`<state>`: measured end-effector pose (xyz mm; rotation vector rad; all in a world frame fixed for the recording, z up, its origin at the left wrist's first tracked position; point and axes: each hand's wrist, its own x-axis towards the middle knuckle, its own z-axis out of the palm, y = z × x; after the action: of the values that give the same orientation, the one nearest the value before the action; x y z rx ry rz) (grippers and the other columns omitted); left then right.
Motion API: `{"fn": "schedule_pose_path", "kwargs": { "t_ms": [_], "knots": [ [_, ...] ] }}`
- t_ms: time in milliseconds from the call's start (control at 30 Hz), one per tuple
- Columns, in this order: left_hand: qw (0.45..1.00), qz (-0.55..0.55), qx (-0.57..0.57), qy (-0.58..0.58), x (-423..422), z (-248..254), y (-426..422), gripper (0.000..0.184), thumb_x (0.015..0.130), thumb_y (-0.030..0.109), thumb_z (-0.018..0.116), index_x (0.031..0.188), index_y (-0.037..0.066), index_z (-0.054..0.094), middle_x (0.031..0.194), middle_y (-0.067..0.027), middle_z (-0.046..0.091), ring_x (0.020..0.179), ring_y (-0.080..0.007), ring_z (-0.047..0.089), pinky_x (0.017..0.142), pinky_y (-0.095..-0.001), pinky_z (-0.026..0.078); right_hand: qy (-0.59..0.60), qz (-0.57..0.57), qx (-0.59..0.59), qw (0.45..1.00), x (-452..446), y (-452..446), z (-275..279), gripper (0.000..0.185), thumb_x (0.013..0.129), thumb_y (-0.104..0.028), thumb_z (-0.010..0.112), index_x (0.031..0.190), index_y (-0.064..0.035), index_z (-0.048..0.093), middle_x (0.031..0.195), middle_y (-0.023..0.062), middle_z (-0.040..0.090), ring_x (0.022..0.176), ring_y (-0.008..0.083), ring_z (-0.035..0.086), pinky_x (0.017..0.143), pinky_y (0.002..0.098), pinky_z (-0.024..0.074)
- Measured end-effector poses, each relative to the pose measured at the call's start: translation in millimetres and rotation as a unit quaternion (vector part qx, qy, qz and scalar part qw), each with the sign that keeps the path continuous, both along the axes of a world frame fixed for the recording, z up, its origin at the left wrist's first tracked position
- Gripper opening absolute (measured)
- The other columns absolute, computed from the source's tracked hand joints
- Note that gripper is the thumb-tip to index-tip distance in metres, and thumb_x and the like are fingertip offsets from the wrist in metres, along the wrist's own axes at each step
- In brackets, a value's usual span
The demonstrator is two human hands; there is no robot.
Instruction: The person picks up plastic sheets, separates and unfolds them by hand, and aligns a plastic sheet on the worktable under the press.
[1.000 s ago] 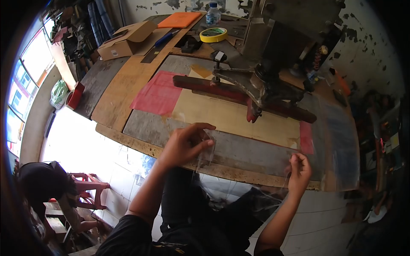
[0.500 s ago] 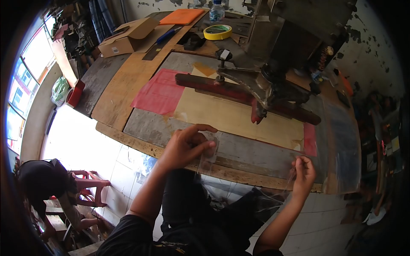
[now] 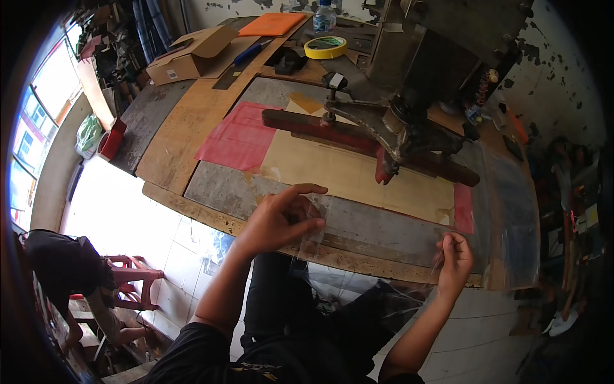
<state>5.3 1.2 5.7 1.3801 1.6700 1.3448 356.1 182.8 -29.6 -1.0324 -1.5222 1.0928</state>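
My left hand (image 3: 281, 217) is over the front edge of the machine's bed, its index finger stretched out and the other fingers curled toward the thumb. A piece of clear plastic film (image 3: 311, 240) hangs from it. My right hand (image 3: 455, 256) is closed in a pinch near the right front edge, with thin clear plastic between the fingertips. More crumpled clear film sags over my lap between the hands. Behind them a cream sheet (image 3: 320, 169) lies on the grey bed (image 3: 224, 190), over red sheeting (image 3: 236, 136). A metal bar (image 3: 364, 144) of the press stands above the cream sheet.
At the back are a cardboard box (image 3: 192, 57), a yellow tape roll (image 3: 325, 47), a water bottle (image 3: 325, 19) and an orange folder (image 3: 272, 25). Clear plastic sheets (image 3: 511, 224) hang at the right edge. Another person (image 3: 70, 275) bends low beside a red stool (image 3: 137, 275).
My left thumb and fingers have shifted slightly on the film. My right hand stays almost still. The other person at lower left has bent slightly further.
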Motion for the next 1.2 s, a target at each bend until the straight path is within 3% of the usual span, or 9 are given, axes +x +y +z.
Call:
{"fn": "schedule_pose_path", "kwargs": {
  "t_ms": [433,600,833,1000,1200],
  "knots": [
    [1.000,0.022,-0.004,0.004,0,0,-1,0.037,0.096,0.009,0.081,0.131,0.004,0.068,0.084,-0.0062,0.080,0.082,-0.0095,0.077,0.080,-0.0270,0.057,0.001,0.021,-0.005,1.000,3,-1,3,0.021,0.107,-0.020,0.072,0.114,0.0001,0.071,0.093,0.0016,0.069,0.084,0.0080,0.065,0.067,0.0247,0.0512],
    [0.997,0.051,0.053,0.012,3,-6,4,0.036,0.095,0.010,0.082,0.128,0.004,0.071,0.080,-0.0045,0.078,0.077,-0.0064,0.074,0.075,-0.0253,0.055,-0.006,0.027,0.000,1.000,4,1,6,0.021,0.107,-0.019,0.071,0.116,-0.0002,0.072,0.093,0.0012,0.069,0.086,0.0080,0.065,0.068,0.0247,0.0514],
    [0.996,0.074,0.037,0.045,4,7,3,0.029,0.094,0.014,0.083,0.121,0.005,0.076,0.071,-0.0018,0.074,0.068,-0.0036,0.067,0.068,-0.0244,0.052,0.006,0.051,-0.008,0.999,3,4,11,0.020,0.107,-0.017,0.070,0.118,-0.0009,0.072,0.092,0.0004,0.069,0.085,0.0072,0.064,0.069,0.0243,0.0499],
    [0.994,0.085,0.047,0.058,5,2,4,0.028,0.095,0.017,0.083,0.120,0.007,0.078,0.063,-0.0013,0.067,0.057,-0.0032,0.056,0.059,-0.0258,0.044,-0.015,0.038,-0.029,0.999,0,0,15,0.020,0.107,-0.017,0.070,0.120,-0.0007,0.072,0.093,0.0013,0.068,0.082,0.0071,0.062,0.069,0.0244,0.0495],
    [0.994,0.084,0.034,0.056,6,10,2,0.027,0.097,0.019,0.082,0.119,0.005,0.078,0.062,0.0004,0.065,0.056,-0.0035,0.052,0.057,-0.0256,0.042,-0.003,0.049,-0.016,0.999,0,-1,14,0.023,0.107,-0.019,0.070,0.122,-0.0005,0.071,0.094,0.0012,0.067,0.080,0.0067,0.060,0.068,0.0248,0.0498]
  ]
}}
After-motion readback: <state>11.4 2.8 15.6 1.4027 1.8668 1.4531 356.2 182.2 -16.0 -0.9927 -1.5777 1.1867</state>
